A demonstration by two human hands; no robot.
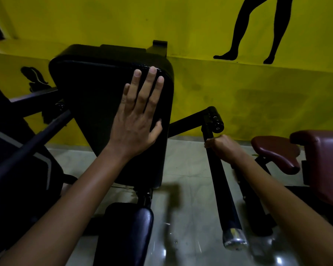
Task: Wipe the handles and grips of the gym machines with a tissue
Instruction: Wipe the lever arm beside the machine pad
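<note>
Curled round the upper end of the black foam handle grip (222,191), your right hand (222,147) holds it just below the pivot; no tissue shows in that fist, so you cannot tell if it is there. Most of the grip down to its chrome end cap (235,239) looks left to wipe. Your left hand (136,116) lies flat, fingers straight, on the black back pad (96,104), holding nothing. Other machines beside you, like the maroon seat (277,152), presumably remain.
</note>
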